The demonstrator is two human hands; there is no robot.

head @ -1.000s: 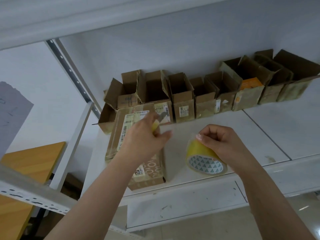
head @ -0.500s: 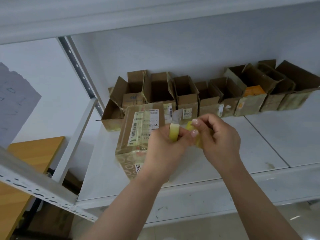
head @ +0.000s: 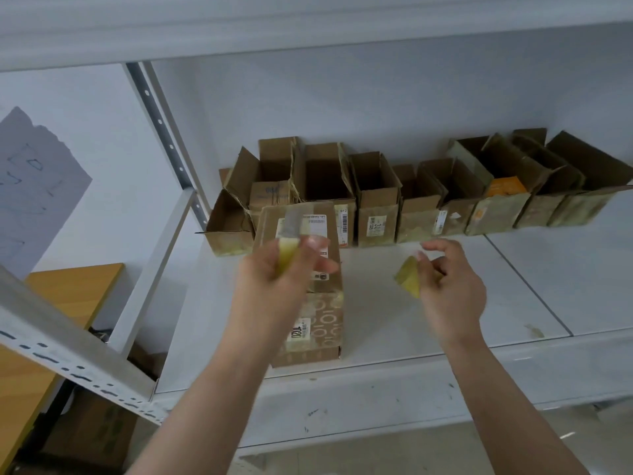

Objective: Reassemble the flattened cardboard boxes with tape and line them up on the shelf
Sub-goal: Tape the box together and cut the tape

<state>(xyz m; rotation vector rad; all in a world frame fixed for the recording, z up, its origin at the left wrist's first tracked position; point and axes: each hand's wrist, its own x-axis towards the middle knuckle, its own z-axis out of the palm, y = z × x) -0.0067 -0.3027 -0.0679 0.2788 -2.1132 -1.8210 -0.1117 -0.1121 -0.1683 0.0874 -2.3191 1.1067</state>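
Observation:
A long closed cardboard box [head: 320, 332] with labels lies on the white shelf [head: 394, 323], running front to back. Above its far half, my left hand [head: 277, 279] pinches a short strip of yellowish tape [head: 290, 250] that stands up from my fingers. To the right, my right hand [head: 452, 289] holds the yellow tape roll [head: 408, 279] edge-on above the shelf, apart from the box. A row of several open cardboard boxes [head: 376, 200] stands along the back wall.
A perforated metal upright [head: 161, 128] and a slanted shelf beam [head: 68, 358] stand at the left. Beyond them are a wooden tabletop [head: 58, 303] and a grey paper [head: 34, 173] on the wall. An upper shelf [head: 308, 25] hangs overhead.
My hands met over the box half a second ago and have now moved apart. The left hand keeps a tape strip and the right has carried the roll to the right.

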